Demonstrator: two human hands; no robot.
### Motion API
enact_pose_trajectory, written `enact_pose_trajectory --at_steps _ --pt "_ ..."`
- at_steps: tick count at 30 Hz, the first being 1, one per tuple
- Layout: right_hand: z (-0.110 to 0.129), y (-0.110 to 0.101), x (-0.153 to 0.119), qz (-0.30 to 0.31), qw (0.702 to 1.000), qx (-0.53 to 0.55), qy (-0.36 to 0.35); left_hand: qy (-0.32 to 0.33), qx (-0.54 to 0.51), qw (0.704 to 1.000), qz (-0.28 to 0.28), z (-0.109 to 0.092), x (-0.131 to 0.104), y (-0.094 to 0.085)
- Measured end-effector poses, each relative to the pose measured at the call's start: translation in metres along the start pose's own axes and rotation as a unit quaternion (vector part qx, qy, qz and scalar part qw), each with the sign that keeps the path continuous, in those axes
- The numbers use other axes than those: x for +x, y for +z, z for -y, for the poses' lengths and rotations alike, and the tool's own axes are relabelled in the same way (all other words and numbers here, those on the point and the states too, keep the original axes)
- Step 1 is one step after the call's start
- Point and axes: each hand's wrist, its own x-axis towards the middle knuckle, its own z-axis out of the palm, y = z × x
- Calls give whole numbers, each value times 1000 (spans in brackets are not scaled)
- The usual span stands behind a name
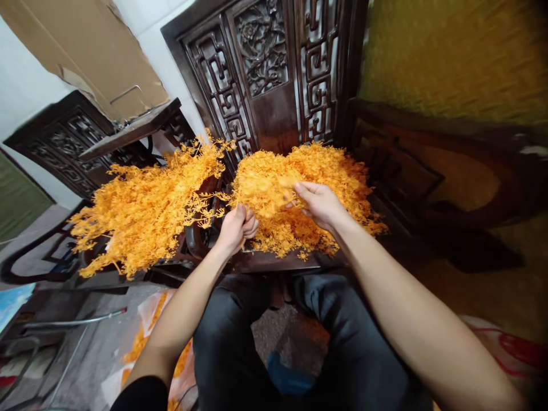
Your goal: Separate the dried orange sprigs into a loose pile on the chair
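A thick pile of orange artificial flower sprays point(334, 171) lies on the seat of a dark carved wooden chair point(274, 117) in front of me. My left hand point(240, 228) is closed at the near left edge of this pile, its fingers wrapped round what looks like the end of a spray. My right hand point(319, 202) pinches part of an orange spray point(268, 191) that is blurred by motion above the pile. Another large bunch of orange sprays point(145, 211) spreads over the chair's left armrest, left of my left hand.
Further left stand a second carved chair point(64, 142) and a small wooden table point(132, 128). Cardboard point(94, 51) leans on the wall. A plastic bag with orange pieces point(148, 314) lies on the floor at lower left. A yellow-green panel point(454, 63) rises at right.
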Motion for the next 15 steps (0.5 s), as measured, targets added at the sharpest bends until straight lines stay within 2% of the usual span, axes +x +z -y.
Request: enact_pose_trajectory --at_steps 3,7,9,12,15 --pt "1 3 -1 4 999 27 26 41 -30 998 -32 -2 6 18" --pt "3 18 -9 19 999 -2 -47 63 37 986 -150 3 14 31" --pt "4 29 -15 16 997 -44 -66 72 83 976 -187 5 18 33" --pt "8 41 -22 2 985 -144 -95 71 102 979 -163 5 22 35" --pt "11 46 -24 -23 943 -286 -165 61 88 987 -117 0 22 36"
